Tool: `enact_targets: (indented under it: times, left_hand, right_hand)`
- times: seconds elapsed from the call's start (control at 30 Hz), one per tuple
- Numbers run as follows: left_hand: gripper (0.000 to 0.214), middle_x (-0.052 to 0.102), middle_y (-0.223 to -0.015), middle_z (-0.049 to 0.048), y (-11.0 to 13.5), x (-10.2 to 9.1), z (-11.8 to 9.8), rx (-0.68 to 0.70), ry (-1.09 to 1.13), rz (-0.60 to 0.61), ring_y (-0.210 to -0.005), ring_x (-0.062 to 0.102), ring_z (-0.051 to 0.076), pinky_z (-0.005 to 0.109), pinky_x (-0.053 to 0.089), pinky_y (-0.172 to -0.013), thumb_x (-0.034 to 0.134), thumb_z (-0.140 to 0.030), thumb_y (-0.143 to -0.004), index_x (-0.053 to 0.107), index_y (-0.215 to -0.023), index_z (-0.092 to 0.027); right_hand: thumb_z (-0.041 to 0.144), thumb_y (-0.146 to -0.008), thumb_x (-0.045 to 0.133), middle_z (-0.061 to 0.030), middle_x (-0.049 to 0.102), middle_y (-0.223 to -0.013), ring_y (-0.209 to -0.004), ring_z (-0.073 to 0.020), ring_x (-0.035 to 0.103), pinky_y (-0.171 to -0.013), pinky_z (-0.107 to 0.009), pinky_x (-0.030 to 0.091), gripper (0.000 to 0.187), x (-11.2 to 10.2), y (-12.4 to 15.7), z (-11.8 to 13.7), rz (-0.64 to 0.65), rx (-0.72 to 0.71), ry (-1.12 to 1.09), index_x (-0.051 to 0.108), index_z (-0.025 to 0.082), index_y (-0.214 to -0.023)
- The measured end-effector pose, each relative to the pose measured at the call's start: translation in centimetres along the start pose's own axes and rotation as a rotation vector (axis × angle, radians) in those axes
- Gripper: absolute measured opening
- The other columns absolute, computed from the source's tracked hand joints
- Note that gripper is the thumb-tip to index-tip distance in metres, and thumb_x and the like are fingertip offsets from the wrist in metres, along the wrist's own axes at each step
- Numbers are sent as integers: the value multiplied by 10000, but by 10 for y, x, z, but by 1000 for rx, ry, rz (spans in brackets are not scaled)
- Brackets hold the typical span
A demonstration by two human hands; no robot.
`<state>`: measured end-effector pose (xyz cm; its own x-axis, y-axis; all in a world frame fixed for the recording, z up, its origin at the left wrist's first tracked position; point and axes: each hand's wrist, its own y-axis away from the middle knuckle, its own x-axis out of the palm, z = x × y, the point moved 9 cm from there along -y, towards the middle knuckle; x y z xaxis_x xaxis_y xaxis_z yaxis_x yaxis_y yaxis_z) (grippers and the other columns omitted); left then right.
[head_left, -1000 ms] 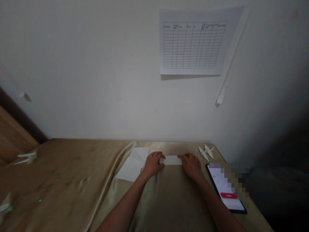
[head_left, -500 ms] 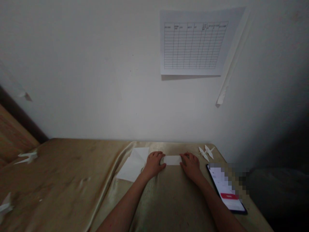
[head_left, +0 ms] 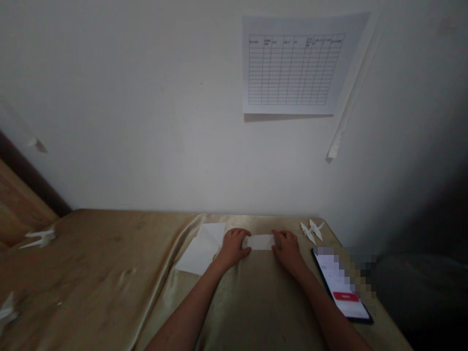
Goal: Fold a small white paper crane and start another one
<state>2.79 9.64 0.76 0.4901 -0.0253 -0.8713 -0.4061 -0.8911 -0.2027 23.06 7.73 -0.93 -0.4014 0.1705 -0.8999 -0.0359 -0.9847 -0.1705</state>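
A small white folded piece of paper (head_left: pixel 261 242) lies between my hands on the gold cloth. My left hand (head_left: pixel 234 247) grips its left end, thumb at the near edge and fingers at the far edge. At the opposite end, my right hand (head_left: pixel 288 247) holds the paper the same way. The paper is a short, wide rectangle; its outer ends are hidden under my fingers. Beside my left hand lie overlapping white paper sheets (head_left: pixel 200 253), partly covered by my forearm.
Folded paper cranes (head_left: pixel 312 232) sit at the back right, above a phone (head_left: pixel 341 285) with a lit screen. Another folded paper figure (head_left: pixel 42 237) lies far left, one more (head_left: pixel 7 309) at the left edge. A printed table sheet (head_left: pixel 292 68) hangs on the wall behind the cloth-covered table (head_left: pixel 109 282).
My right hand has shifted very slightly to the left. Both hands keep hold of the folded paper, which looks a little bowed along its far edge now.
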Motion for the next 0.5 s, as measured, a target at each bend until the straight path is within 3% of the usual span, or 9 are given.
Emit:
enact_targets:
  times: [0.2,0.33,0.5]
  left_hand:
    - [452,608,-1255,53,0,1,0,-2,5,-22,-1279,446,278,421,311,-1104,730,-247,-710,624,-1150,-248]
    - [482,565,-1350,53,-1,0,-2,11,24,-32,-1311,419,275,435,305,-1123,736,-236,-703,634,-1174,-262]
    - [365,505,-1456,16,0,-5,-6,59,55,-45,-1346,384,276,468,291,-1135,732,-200,-705,702,-1061,-276]
  right_hand:
    - [202,-812,582,-110,543,-1288,-1252,-265,439,-1120,-367,256,495,-1,2,4,1,-18,-16,593,239,-1305]
    - [180,-768,597,-108,547,-1278,-1251,-265,435,-1093,-348,297,485,-8,3,5,-37,-12,-63,607,213,-1252]
    - [160,-735,610,-101,554,-1241,-1218,-258,451,-1063,-329,325,465,-16,5,8,-75,-31,-101,625,210,-1197]
